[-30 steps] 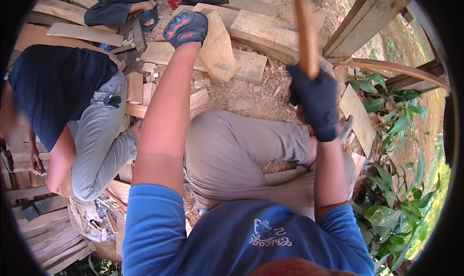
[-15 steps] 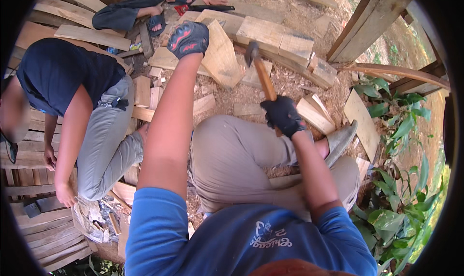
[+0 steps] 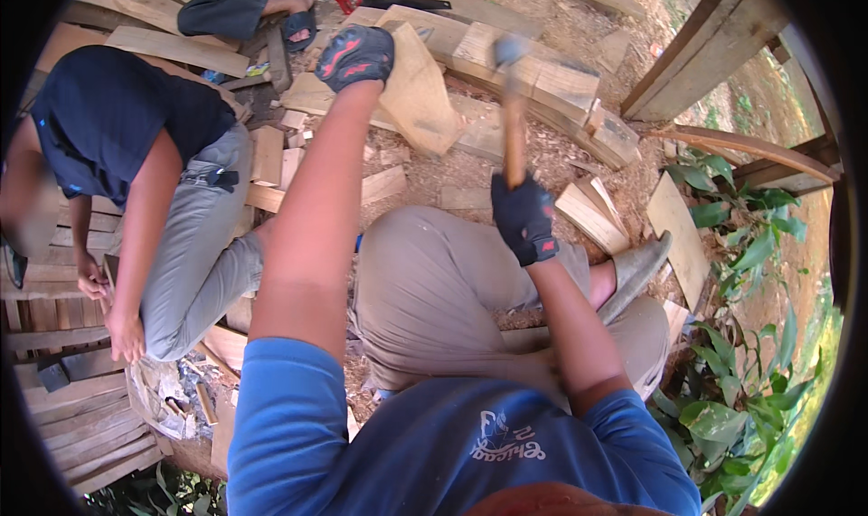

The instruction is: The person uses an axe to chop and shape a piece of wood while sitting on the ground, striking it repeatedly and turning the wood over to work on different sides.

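Over on the far left there's a co-worker (image 3: 136, 172) in a dark shirt and grey trousers, crouched over a stack of wooden slats (image 3: 63, 407), doing their own thing, so I'm leaving that side alone.

Moving in: the left hand (image 3: 355, 56), in a dark glove with red marks, sits on the top edge of a pale wedge-shaped wood piece (image 3: 418, 91), fingers curled over it and pinching it upright on the chip-covered ground. The wedge stands just in front of a long squared timber beam (image 3: 506, 68).

Right of that, the right hand (image 3: 524, 219) in a black glove has its fingers wrapped tight around the wooden handle of a hammer (image 3: 512, 109). The head is up near the beam and blurred, so I can't say if it's touching anything.

My read: this is the striking step, mid-swing, with the wedge steadied for the blow. The next move calls for a square hit and keeping the left fingers clear of the head.

Further right: loose offcuts (image 3: 592, 213), a sandal (image 3: 637, 272), then green plants (image 3: 750, 245).
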Demonstrator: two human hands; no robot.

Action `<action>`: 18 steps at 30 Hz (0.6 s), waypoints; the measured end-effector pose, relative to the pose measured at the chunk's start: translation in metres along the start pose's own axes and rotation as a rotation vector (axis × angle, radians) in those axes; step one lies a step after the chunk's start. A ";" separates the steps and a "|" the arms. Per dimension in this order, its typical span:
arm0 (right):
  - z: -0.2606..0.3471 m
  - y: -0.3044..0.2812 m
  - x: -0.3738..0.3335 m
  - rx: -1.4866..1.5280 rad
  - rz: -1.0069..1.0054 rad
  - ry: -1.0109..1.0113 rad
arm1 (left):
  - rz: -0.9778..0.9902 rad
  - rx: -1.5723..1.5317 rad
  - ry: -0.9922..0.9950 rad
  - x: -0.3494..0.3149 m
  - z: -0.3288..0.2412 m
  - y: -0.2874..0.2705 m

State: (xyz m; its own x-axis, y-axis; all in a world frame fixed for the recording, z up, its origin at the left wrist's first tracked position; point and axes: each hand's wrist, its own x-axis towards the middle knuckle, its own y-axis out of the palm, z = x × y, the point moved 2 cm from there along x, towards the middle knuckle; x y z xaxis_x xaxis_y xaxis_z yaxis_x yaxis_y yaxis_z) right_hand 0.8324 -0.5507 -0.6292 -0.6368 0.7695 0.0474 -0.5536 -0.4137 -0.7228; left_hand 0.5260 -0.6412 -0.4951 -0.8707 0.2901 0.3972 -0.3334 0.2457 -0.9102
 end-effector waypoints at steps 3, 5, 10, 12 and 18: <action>-0.016 0.013 0.007 0.163 0.483 0.165 | 0.035 0.003 0.026 0.001 0.007 0.006; 0.002 -0.019 0.022 0.341 0.542 0.275 | 0.014 -0.020 -0.051 0.000 0.007 0.001; 0.085 -0.134 0.026 0.530 0.169 0.181 | 0.058 -0.012 -0.103 0.001 0.023 0.004; 0.097 -0.151 0.030 0.619 0.032 0.084 | 0.051 -0.037 -0.114 0.000 0.020 0.001; 0.027 -0.042 0.026 0.163 0.038 0.101 | 0.019 -0.033 -0.098 -0.001 0.011 -0.002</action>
State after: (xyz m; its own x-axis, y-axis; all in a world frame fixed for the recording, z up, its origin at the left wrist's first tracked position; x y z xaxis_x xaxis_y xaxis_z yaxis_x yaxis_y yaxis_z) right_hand 0.8244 -0.5263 -0.5796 -0.6064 0.7934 -0.0532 -0.6152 -0.5104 -0.6009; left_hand 0.5235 -0.6521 -0.4944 -0.9085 0.2030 0.3652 -0.3059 0.2722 -0.9123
